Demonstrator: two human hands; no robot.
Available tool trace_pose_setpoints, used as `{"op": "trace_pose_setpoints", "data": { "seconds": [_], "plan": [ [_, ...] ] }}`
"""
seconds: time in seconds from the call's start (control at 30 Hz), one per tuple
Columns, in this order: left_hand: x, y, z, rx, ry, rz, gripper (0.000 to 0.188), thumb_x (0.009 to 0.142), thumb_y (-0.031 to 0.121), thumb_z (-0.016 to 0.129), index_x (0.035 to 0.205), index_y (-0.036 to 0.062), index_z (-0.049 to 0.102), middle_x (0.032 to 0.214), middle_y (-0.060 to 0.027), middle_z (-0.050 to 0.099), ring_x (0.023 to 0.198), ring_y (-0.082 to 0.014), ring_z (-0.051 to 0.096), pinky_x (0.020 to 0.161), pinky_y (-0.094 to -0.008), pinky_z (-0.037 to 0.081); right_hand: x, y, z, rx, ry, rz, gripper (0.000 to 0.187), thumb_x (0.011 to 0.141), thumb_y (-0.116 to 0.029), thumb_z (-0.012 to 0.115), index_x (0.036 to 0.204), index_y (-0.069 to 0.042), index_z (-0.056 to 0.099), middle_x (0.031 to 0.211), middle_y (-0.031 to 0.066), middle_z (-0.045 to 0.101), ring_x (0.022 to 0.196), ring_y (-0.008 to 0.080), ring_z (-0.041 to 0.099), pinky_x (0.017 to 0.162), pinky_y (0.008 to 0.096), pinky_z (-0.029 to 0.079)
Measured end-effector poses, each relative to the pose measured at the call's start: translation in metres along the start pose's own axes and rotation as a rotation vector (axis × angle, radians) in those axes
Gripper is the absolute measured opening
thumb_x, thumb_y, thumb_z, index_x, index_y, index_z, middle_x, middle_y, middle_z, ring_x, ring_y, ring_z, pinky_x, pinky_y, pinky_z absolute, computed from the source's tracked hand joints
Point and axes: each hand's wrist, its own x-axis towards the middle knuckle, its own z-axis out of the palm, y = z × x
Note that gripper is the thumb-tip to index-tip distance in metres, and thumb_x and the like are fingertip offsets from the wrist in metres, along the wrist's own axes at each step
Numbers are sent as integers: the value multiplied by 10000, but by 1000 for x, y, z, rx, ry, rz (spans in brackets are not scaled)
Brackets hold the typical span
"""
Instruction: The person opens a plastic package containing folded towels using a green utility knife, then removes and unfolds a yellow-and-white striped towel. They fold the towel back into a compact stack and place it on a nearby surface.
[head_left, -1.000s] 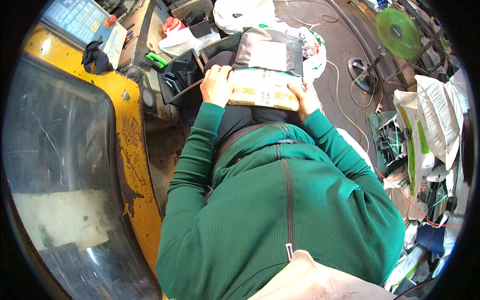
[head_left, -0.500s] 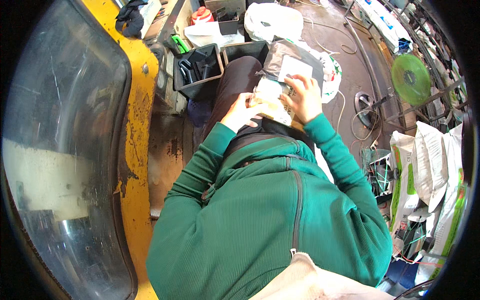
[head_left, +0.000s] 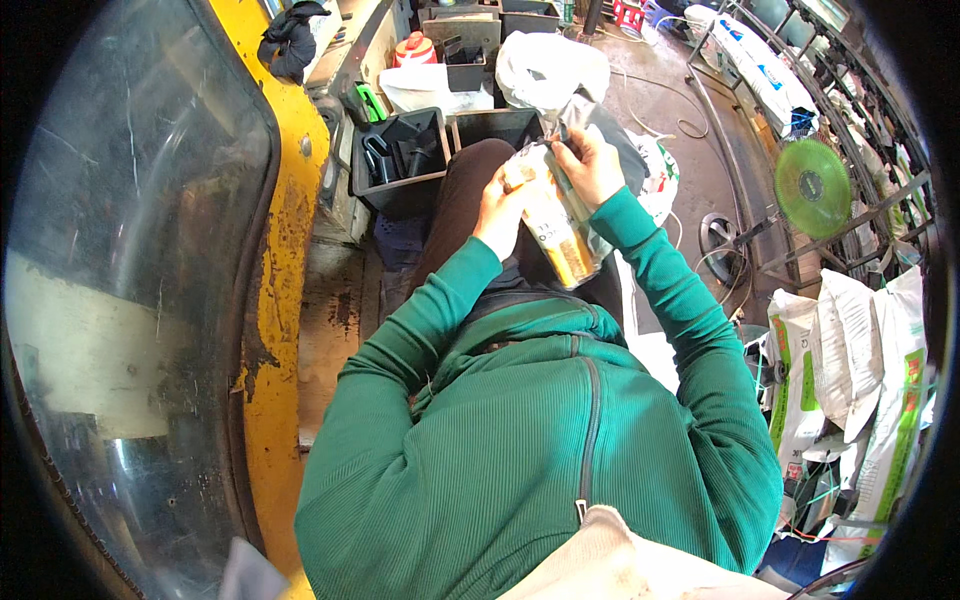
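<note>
Above my lap I hold a clear plastic bag (head_left: 556, 228) with yellow-orange and white contents and dark print; what is inside I cannot make out. My left hand (head_left: 498, 212) is closed around its left side. Up at the top right corner, my right hand (head_left: 588, 166) pinches the bag's edge between thumb and fingers. Just behind it lies a dark grey plastic bag (head_left: 625, 150), partly covered by my right hand.
Left of my knee stands a black bin (head_left: 400, 198) with black parts, next to another dark bin (head_left: 490, 128). A white plastic bag (head_left: 552, 68) sits farther off. Yellow machine frame (head_left: 275, 290) runs along my left; a green fan (head_left: 812, 188) and white sacks (head_left: 850, 350) are on my right.
The clear bag has been raised and tilted off my lap. My right hand has moved up to its top edge, and the white square on the dark bag is no longer visible.
</note>
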Motion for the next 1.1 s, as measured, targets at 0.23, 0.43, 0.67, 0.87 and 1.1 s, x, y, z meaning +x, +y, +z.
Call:
{"op": "trace_pose_setpoints", "data": {
  "seconds": [0.23,0.43,0.67,0.87,1.1],
  "plan": [
    [41,43,-8,121,-230,-277,262,845,78,572,1100,19,561,988,-64,618,890,-164,616,816,-302,515,-6,-26,-29,314,-66,262,175,885,-211,610,927,-43,638,673,-5,608,571,104,558,556,277,473],
    [76,9,-48,815,-326,-40,310,857,126,620,1150,38,567,1060,-66,623,957,-157,604,861,-301,487,-40,69,6,-366,133,-233,369,847,-168,589,1202,-74,548,1027,150,636,985,318,574,869,402,438],
    [109,45,-19,1407,-622,-48,248,812,224,648,956,23,674,912,-104,683,855,-176,635,807,-305,489,-52,49,11,-190,132,-84,477,838,-171,592,1293,-79,484,1082,131,636,1006,291,578,912,393,412],
    [115,31,-24,1297,-628,-158,248,806,253,669,924,36,690,892,-82,689,838,-149,630,799,-286,485,-56,42,8,-303,90,-126,483,852,-111,557,1321,-72,449,1138,131,611,1089,283,546,956,384,404],
    [102,36,-19,929,-528,-212,159,857,142,633,940,7,649,883,-40,648,824,-104,587,789,-252,470,-57,49,15,-500,127,-199,399,857,-199,519,1248,-121,522,1174,78,592,1141,280,498,969,444,346]
  ]
}}
